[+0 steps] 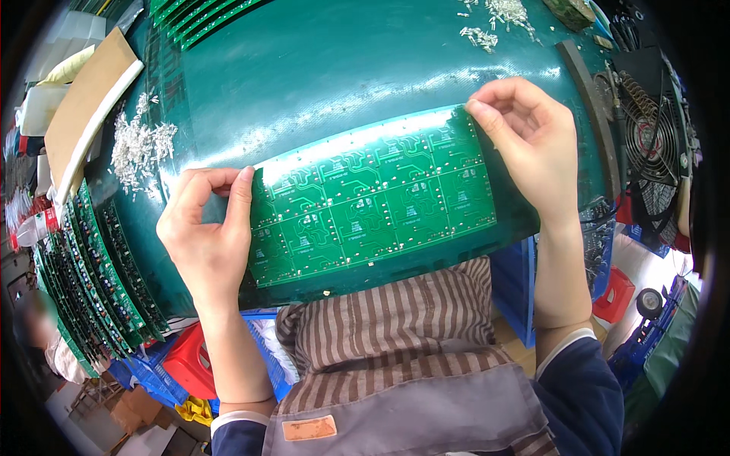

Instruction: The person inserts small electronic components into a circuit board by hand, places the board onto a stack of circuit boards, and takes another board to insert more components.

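A green printed circuit board panel [372,199], split into several repeated sections, lies tilted in front of me at the near edge of the green work mat [334,83]. My left hand [209,224] pinches its left edge near the upper corner between thumb and forefinger. At the upper right corner, my right hand [528,137] grips the panel the same way, its other fingers curled. Light glares off the panel's far edge. Whether the panel touches the mat underneath, I cannot tell.
Stacked populated circuit boards [99,273] stand at the left. Loose small clear parts form a pile [142,148] at the left and another [506,14] at the far right. More green boards [201,19] lie at the far left. A dark bar [589,114] borders the right side, beside a fan [650,133].
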`<action>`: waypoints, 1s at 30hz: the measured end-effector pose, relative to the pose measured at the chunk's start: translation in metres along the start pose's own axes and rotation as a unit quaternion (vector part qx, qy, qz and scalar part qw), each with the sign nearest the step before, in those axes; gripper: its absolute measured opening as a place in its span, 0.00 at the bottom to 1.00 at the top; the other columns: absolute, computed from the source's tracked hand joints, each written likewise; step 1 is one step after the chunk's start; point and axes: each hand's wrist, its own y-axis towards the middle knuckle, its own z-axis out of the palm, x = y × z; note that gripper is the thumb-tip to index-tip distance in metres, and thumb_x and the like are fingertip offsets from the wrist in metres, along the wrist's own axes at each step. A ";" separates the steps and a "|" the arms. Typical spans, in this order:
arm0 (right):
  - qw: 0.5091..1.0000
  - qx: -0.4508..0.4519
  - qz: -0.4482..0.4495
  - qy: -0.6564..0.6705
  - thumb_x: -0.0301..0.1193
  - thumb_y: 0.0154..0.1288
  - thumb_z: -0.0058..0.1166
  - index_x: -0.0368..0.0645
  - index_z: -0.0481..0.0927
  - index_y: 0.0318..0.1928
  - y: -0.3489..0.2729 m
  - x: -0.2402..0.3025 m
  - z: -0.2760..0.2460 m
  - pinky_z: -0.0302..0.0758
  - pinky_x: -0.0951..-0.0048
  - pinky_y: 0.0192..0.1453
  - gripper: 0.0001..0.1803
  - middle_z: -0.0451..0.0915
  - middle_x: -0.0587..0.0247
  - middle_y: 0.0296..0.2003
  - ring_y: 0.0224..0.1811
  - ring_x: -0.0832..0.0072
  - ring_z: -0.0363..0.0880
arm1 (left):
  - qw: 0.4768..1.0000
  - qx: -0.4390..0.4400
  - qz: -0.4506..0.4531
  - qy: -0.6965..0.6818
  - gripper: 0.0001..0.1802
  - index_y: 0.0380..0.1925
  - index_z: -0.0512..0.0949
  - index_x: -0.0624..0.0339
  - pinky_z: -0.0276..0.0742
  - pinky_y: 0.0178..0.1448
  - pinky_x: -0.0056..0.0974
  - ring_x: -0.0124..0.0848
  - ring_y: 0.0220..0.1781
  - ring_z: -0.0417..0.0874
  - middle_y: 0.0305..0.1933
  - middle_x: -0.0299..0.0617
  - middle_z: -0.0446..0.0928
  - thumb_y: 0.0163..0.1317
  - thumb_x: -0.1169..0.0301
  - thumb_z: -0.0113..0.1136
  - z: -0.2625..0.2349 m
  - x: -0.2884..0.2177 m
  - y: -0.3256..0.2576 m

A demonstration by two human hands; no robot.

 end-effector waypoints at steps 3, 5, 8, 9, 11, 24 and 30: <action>1.000 0.020 0.008 -0.022 0.22 0.64 0.63 0.33 0.84 0.37 0.006 -0.002 -0.002 0.73 0.83 0.32 0.04 0.84 0.68 0.29 0.27 0.88 0.77 | 1.000 -0.010 -0.004 0.017 0.06 0.27 0.81 0.68 0.74 0.37 0.32 0.29 0.28 0.80 0.27 0.42 0.80 0.57 0.79 0.71 0.003 -0.002 -0.004; 0.998 0.038 0.004 -0.048 0.23 0.64 0.63 0.33 0.85 0.36 0.009 -0.003 -0.003 0.72 0.83 0.30 0.04 0.84 0.68 0.27 0.25 0.89 0.76 | 0.999 -0.020 -0.011 0.027 0.06 0.27 0.81 0.68 0.74 0.37 0.32 0.30 0.29 0.80 0.27 0.42 0.80 0.57 0.79 0.71 0.003 -0.003 -0.006; 0.996 0.051 0.014 -0.068 0.25 0.63 0.64 0.33 0.85 0.36 0.011 0.000 -0.006 0.71 0.83 0.28 0.06 0.83 0.68 0.25 0.23 0.89 0.76 | 0.999 -0.019 -0.006 0.025 0.06 0.28 0.81 0.68 0.74 0.38 0.32 0.30 0.29 0.80 0.27 0.43 0.80 0.57 0.79 0.71 0.002 -0.003 -0.006; 0.993 0.072 0.037 -0.090 0.24 0.65 0.63 0.31 0.84 0.38 0.012 0.005 -0.008 0.72 0.85 0.32 0.06 0.83 0.68 0.28 0.27 0.89 0.77 | 1.000 -0.009 -0.007 0.016 0.05 0.29 0.82 0.68 0.75 0.38 0.32 0.30 0.29 0.80 0.28 0.43 0.80 0.57 0.79 0.71 0.001 -0.002 -0.005; 0.987 0.094 0.059 -0.113 0.23 0.67 0.63 0.29 0.83 0.40 0.013 0.010 -0.009 0.73 0.86 0.35 0.07 0.82 0.68 0.32 0.32 0.88 0.78 | 1.000 0.001 -0.009 0.008 0.05 0.30 0.82 0.68 0.75 0.38 0.32 0.30 0.29 0.80 0.28 0.43 0.81 0.57 0.80 0.70 -0.002 -0.002 -0.003; 0.986 0.067 0.029 -0.147 0.29 0.62 0.64 0.34 0.86 0.37 0.015 0.011 -0.006 0.75 0.79 0.29 0.09 0.86 0.62 0.26 0.24 0.84 0.81 | 0.995 0.093 -0.027 -0.020 0.04 0.30 0.85 0.68 0.76 0.38 0.33 0.29 0.29 0.82 0.28 0.43 0.82 0.55 0.79 0.71 -0.015 0.002 0.011; 0.984 0.056 -0.035 -0.168 0.26 0.61 0.65 0.34 0.85 0.35 0.014 0.011 -0.002 0.75 0.78 0.29 0.07 0.85 0.61 0.27 0.23 0.80 0.80 | 0.997 0.070 -0.009 0.016 0.04 0.30 0.87 0.63 0.77 0.39 0.35 0.34 0.30 0.84 0.29 0.44 0.83 0.53 0.78 0.72 -0.016 0.004 0.007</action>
